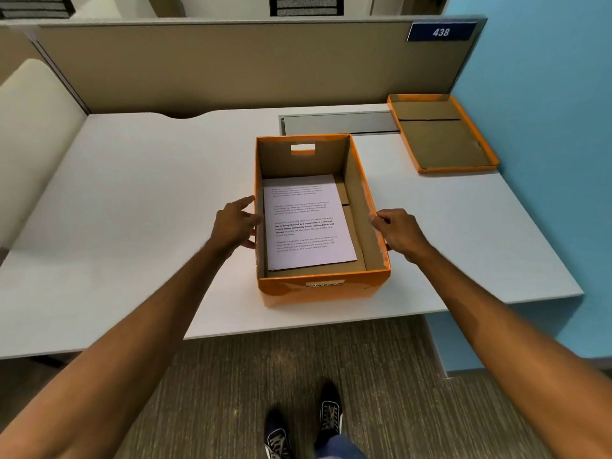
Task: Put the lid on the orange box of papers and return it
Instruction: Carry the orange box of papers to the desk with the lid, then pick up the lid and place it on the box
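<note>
An open orange box (318,289) stands near the front edge of the white desk (132,200), with printed papers (306,223) lying flat inside it. Its orange lid (440,137) lies upside down at the desk's back right corner, apart from the box. My left hand (233,225) presses flat against the box's left wall, fingers spread. My right hand (399,231) touches the right wall, thumb at the rim. Both hands hold the box's sides.
A tan partition (231,67) runs along the back of the desk, with a sign reading 438 (441,32). A blue wall (546,127) closes the right side. A grey cable flap (337,123) is set into the desk behind the box. Carpet and my shoes show below.
</note>
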Demonstrator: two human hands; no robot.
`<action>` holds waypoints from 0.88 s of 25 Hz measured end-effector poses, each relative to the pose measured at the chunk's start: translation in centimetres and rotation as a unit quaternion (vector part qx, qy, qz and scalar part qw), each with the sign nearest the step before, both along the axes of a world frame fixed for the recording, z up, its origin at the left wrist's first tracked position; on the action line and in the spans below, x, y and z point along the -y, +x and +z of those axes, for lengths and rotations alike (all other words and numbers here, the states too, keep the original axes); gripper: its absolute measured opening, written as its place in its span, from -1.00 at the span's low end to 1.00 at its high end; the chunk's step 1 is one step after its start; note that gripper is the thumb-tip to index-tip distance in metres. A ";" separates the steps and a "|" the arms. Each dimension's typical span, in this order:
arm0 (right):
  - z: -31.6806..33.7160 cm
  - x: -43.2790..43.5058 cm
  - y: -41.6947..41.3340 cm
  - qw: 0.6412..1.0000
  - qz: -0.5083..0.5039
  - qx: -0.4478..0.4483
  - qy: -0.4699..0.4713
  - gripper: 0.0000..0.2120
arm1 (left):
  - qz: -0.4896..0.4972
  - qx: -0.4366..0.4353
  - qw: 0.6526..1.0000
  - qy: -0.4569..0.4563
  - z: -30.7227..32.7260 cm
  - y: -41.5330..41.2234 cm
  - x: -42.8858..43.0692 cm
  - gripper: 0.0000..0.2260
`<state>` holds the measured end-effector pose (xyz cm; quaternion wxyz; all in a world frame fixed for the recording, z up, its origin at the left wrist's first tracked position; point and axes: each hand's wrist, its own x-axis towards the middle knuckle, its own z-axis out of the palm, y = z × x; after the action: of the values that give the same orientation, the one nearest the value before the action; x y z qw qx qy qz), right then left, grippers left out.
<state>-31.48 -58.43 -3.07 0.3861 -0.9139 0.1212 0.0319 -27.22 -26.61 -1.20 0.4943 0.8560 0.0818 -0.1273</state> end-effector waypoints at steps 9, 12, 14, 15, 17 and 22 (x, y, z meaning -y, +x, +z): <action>1.4 0.4 -1.0 0.993 -0.023 0.102 -0.048 -0.76 | -0.055 0.095 0.975 0.193 1.3 -2.1 1.0 -0.42; 2.5 0.2 -1.7 0.988 -0.025 0.146 -0.038 -0.77 | -0.084 0.162 0.964 0.193 2.5 -2.7 1.7 -0.47; 3.3 0.1 -2.2 0.985 -0.028 0.166 -0.033 -0.77 | -0.097 0.191 0.960 0.181 3.5 -3.0 2.3 -0.51; 3.6 0.1 -2.4 0.984 -0.029 0.174 -0.033 -0.77 | -0.108 0.199 0.959 0.172 3.9 -3.2 2.5 -0.53; 4.3 0.0 -3.0 0.981 -0.035 0.188 -0.035 -0.76 | -0.136 0.211 0.956 0.153 4.6 -3.6 3.2 -0.56; 5.6 0.6 -3.8 0.969 -0.062 0.239 -0.021 -0.77 | -0.167 0.239 0.947 0.135 6.1 -4.0 5.5 -0.59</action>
<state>-35.27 -59.01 2.56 0.3860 -0.8937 0.0824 -0.2135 -31.24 -32.09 4.88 0.3512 0.9213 -0.1667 0.0124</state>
